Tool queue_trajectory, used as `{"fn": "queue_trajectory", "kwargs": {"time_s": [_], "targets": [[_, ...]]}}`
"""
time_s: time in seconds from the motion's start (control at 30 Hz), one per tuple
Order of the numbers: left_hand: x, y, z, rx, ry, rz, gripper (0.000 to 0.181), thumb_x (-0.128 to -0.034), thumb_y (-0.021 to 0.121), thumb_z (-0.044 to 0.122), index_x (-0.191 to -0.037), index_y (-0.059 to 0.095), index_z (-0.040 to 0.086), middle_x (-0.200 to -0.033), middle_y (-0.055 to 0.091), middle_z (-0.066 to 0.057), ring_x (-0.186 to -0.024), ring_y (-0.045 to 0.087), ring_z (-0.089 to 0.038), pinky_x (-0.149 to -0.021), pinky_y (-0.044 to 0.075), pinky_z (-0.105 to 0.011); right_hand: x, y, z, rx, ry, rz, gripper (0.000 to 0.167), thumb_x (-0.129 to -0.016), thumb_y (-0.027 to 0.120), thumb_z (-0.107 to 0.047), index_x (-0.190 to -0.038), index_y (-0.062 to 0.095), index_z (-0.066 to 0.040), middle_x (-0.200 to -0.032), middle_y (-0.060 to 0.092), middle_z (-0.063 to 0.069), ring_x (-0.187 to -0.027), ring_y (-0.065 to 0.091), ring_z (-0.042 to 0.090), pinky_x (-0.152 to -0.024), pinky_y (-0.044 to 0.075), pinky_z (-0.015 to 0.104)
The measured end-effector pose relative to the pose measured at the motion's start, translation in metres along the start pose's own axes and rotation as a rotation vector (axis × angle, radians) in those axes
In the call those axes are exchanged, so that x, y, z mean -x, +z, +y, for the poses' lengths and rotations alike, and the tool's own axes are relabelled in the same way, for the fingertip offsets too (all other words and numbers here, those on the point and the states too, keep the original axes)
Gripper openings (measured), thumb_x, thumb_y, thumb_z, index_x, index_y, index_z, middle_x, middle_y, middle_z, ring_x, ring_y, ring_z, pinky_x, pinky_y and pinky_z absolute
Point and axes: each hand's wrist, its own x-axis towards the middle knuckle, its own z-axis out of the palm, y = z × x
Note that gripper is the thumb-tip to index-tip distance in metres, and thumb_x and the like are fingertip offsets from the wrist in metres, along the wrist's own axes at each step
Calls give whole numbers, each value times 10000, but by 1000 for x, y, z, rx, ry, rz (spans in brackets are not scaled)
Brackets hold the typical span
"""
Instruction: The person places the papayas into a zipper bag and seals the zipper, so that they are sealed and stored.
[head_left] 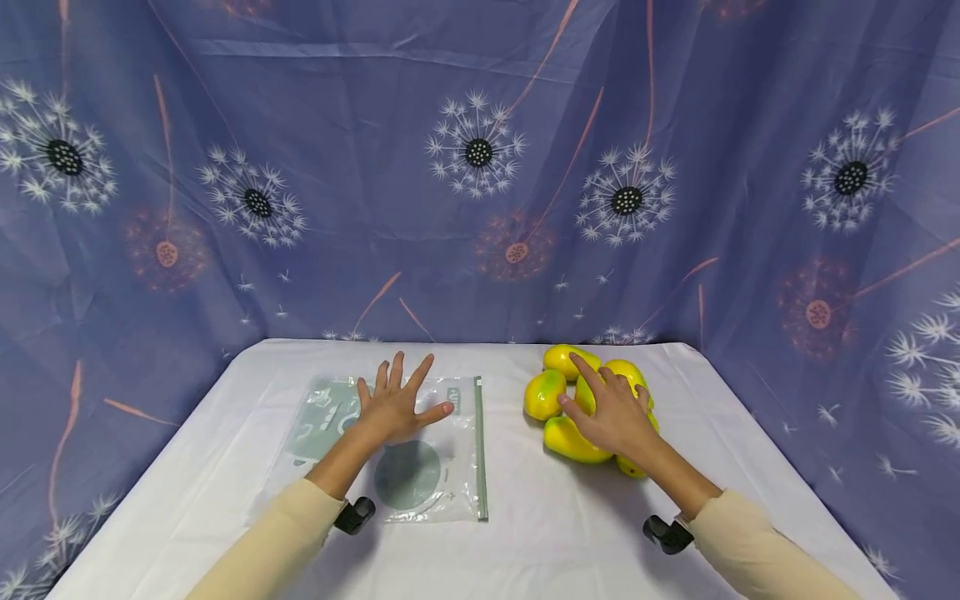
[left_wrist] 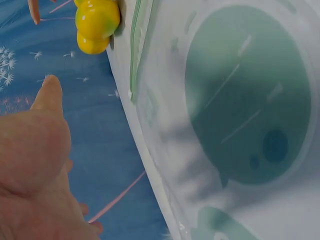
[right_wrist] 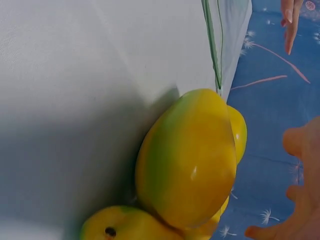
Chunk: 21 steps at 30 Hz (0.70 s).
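A clear zip bag (head_left: 465,467) with green prints and a green zip edge lies flat on the left half of the table. Over it hovers my left hand (head_left: 393,411), fingers spread, holding nothing. To the right sits a cluster of several yellow-green mangoes (head_left: 573,440). My right hand (head_left: 618,417) is held above them with fingers spread and partly hides the pile. In the right wrist view one large mango (right_wrist: 187,160) fills the middle, apart from the right hand's fingers (right_wrist: 300,195). The left wrist view shows the bag's round green print (left_wrist: 245,95) below the left hand (left_wrist: 35,165).
A white cloth covers the table (head_left: 517,542). Behind and at both sides hangs a blue curtain (head_left: 360,167) with dandelion prints. Black wrist cameras (head_left: 356,516) are strapped below both hands.
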Motion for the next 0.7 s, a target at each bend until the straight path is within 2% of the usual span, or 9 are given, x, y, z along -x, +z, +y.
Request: {"fn": "queue_trajectory", "kwargs": {"time_s": [0.1, 0.23, 0.4, 0.5, 0.57, 0.6, 0.7], "targets": [[1, 5, 1, 30, 16, -7, 896, -946, 556, 651, -1647, 145, 273, -1685, -1, -250, -1541, 3, -502, -1158, 3, -790, -2, 3, -4, -23, -14, 19, 746, -974, 569, -553, -1611, 267, -307, -1508, 463, 262, -1333, 458, 522, -1041, 238, 766], [3, 14, 6, 73, 44, -31, 883, -955, 565, 627, -1646, 157, 258, -1678, 16, -269, -1537, 23, -512, -1162, 21, -787, -6, 5, -8, -103, -4, 29, 727, -968, 641, -437, -1592, 315, -258, -1447, 549, 221, -1295, 525, 458, -976, 333, 670], [5, 24, 16, 107, 72, -46, 862, -960, 582, 595, -1642, 186, 249, -1670, 56, -285, -1531, 57, -522, -1177, 48, -768, -11, 6, -12, -202, 20, 11, 708, -967, 662, -389, -1578, 342, -229, -1440, 560, 207, -1266, 554, 435, -1067, 397, 668], [3, 29, 21, 130, 87, -50, 855, -960, 593, 580, -1641, 192, 255, -1669, 69, -285, -1537, 67, -505, -1185, 65, -757, -14, 7, -15, -213, 13, 12, 728, -953, 690, -386, -1574, 358, -200, -1462, 543, 212, -1227, 578, 444, -1040, 460, 639], [2, 32, 24, 146, 99, -51, 854, -960, 604, 562, -1640, 196, 244, -1664, 80, -295, -1535, 79, -505, -1186, 83, -753, -17, 8, -17, -220, 11, 8, 755, -932, 721, -376, -1572, 365, -192, -1338, 620, 222, -1048, 636, 455, -942, 519, 592], [1, 34, 26, 154, 103, -50, 852, -959, 611, 552, -1638, 203, 240, -1661, 86, -299, -1534, 89, -505, -1187, 90, -751, -18, 8, -18, -221, 9, 10, 772, -917, 742, -368, -1570, 372, -187, -1329, 627, 217, -991, 639, 439, -926, 527, 577], [1, 38, 30, 144, 103, -54, 844, -958, 613, 550, -1636, 215, 243, -1655, 107, -305, -1532, 121, -498, -1192, 121, -739, -22, 10, -20, -246, 6, 3, 820, -869, 803, -328, -1562, 390, -179, -1333, 632, 202, -955, 643, 414, -925, 535, 554]]}}
